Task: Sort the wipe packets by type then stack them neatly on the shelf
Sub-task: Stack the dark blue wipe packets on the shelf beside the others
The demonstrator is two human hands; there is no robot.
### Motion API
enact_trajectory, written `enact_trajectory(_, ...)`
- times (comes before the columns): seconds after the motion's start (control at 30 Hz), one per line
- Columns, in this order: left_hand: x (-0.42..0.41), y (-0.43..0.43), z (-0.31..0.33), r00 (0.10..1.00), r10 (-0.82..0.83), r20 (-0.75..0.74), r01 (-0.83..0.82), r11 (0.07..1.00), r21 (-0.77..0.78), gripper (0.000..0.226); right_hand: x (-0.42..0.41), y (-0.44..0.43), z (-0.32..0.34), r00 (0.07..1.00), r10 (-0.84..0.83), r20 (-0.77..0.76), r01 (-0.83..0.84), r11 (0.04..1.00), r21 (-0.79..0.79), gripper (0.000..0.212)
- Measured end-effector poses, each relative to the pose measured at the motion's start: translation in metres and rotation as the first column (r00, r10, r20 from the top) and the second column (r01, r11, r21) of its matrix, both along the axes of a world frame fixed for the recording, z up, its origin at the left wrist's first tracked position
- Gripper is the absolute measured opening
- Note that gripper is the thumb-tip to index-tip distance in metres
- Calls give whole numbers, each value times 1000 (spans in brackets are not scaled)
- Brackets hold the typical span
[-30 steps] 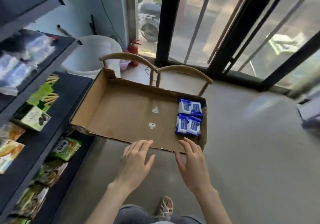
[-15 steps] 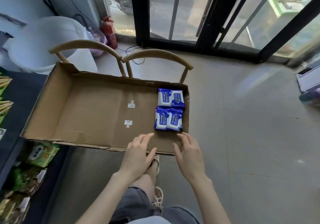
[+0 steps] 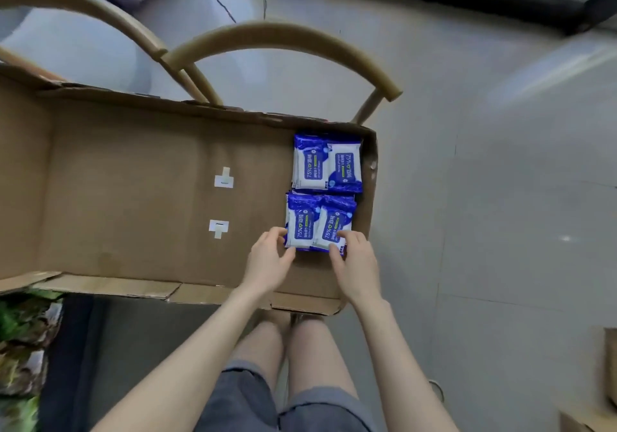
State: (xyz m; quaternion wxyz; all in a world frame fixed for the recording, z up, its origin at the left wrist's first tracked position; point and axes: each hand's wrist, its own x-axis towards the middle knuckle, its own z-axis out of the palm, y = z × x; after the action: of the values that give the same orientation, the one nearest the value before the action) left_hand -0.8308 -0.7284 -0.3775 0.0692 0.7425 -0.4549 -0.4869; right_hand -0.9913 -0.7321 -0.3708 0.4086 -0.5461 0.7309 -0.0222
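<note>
Several blue-and-white wipe packets lie in the right end of a shallow cardboard box. A far pair sits against the box's back wall. A near pair lies just in front of it. My left hand pinches the near-left corner of the left packet of the near pair, fingers on its side and thumb at its front edge. My right hand grips the front edge of the right packet, fingers on top. Whether more packets lie beneath is hidden.
The box rests on two wooden chairs whose curved backs rise behind it. A dark shelf with green snack packs is at the lower left. Grey tiled floor spreads to the right, with another carton at the right edge.
Both hands have reached forward over the box's front wall and taken hold of the near pair of packets. The view has tilted down and come closer.
</note>
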Motion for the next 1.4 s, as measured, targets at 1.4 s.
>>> enact_trajectory(1.4,21,47,6,464,767,-443,-853,521,9,7,15,-42,1,557,-529,641,387,848,363,33)
